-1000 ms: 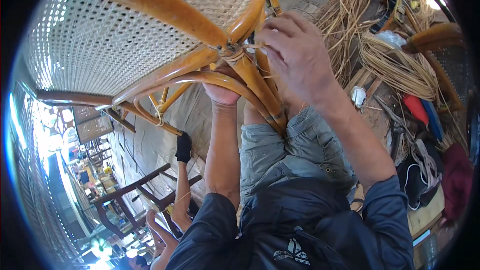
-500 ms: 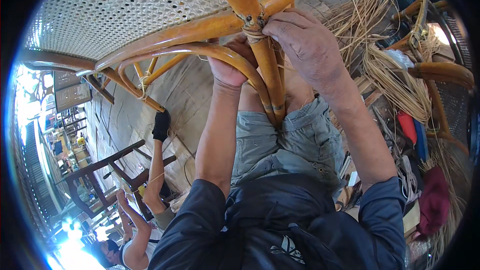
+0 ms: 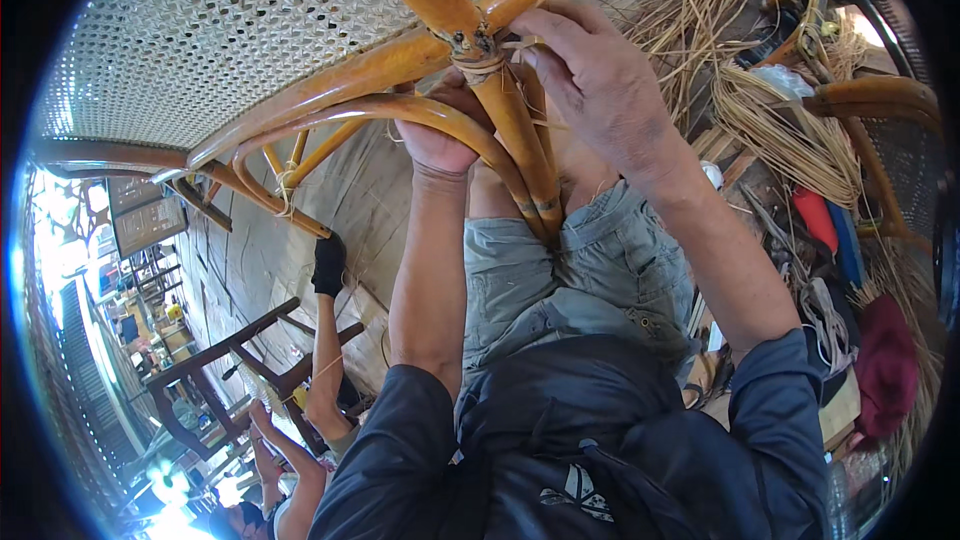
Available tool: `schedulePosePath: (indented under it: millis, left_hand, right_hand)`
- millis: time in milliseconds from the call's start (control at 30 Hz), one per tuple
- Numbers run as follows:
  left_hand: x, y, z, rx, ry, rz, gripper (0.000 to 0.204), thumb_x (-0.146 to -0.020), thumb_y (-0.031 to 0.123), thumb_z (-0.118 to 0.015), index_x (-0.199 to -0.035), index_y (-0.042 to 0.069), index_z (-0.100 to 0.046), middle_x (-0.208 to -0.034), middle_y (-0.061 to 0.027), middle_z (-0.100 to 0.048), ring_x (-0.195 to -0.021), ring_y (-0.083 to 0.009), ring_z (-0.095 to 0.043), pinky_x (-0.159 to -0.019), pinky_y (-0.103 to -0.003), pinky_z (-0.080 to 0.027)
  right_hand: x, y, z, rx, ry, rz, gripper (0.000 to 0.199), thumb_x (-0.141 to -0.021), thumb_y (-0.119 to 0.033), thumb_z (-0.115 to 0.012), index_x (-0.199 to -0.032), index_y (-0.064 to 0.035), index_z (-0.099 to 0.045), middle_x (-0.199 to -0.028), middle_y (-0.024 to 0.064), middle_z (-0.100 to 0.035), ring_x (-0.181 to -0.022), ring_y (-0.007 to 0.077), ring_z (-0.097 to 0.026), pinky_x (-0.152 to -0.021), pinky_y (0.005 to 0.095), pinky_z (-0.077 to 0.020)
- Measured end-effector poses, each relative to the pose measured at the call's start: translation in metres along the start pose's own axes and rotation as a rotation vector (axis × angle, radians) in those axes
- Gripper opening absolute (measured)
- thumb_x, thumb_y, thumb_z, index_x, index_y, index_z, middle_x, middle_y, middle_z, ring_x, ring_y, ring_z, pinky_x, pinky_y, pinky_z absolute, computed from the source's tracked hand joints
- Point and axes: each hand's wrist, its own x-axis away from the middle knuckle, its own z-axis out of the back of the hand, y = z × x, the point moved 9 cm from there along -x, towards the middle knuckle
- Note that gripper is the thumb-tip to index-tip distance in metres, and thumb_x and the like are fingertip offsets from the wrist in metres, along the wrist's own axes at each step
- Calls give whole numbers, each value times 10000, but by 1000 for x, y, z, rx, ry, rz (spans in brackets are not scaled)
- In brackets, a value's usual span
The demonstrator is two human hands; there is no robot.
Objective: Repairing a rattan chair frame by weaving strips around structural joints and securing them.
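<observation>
A rattan chair [image 3: 385, 70] with a woven cane panel [image 3: 250, 30] is tilted across the upper left, its poles meeting at a joint in front of me. Thin binding [image 3: 482, 68] wraps the pole just below that joint. My right hand [image 3: 610, 90] is closed beside it, pinching a narrow rattan strip [image 3: 533, 41] between thumb and fingers. Reaching beneath the curved brace [image 3: 400, 105], my left hand [image 3: 440, 140] has its fingers curled behind the poles. They are partly hidden, so what they grip cannot be made out. The joined pole ends rest between my thighs.
Loose rattan strips [image 3: 690, 15] and a looped bundle [image 3: 790, 140] lie on the floor at right. Another rattan chair [image 3: 870, 100] stands beyond them. A maroon cloth [image 3: 885, 370] is at lower right. At left, another person sits by a dark wooden frame [image 3: 215, 370].
My right fingers have drawn slightly away from the joint, and the strip between them now shows. The chair appears shifted a little left in view. My left hand stays behind the brace.
</observation>
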Motion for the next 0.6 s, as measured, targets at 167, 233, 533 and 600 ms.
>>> schedulePosePath:
  millis: [167,233,533,600]
  left_hand:
    - [-1,-8,-10,26,-51,23,929,-800,720,-339,-1275,-74,-431,-1317,-240,-438,-1230,-392,-400,-1053,-524,-281]
    - [1,-8,-16,56,-80,14,932,-798,723,-340,-1272,-74,-434,-1316,-241,-439,-1228,-390,-402,-1053,-519,-284]
    - [2,-3,10,63,111,-6,877,-776,705,-425,-1237,-40,-464,-1233,-183,-525,-1159,-312,-490,-995,-453,-383]
    - [3,4,10,59,-84,-24,773,-820,647,-427,-1224,-10,-478,-1205,-169,-545,-1123,-305,-516,-969,-450,-407]
  right_hand:
    - [2,21,-1,125,-134,-243,220,-766,-144,-604,-979,-92,-609,-899,30,-577,-975,249,-545,-817,352,-459]
    - [-3,-30,24,301,214,251,216,-745,-176,-609,-949,-106,-609,-884,15,-562,-967,227,-541,-830,365,-427]
    - [10,-30,-11,285,218,273,178,-727,-196,-593,-883,-111,-607,-890,15,-534,-943,204,-514,-810,360,-408]
    - [6,-33,-15,246,117,221,214,-722,-183,-611,-925,-119,-622,-941,18,-557,-964,214,-529,-824,357,-414]
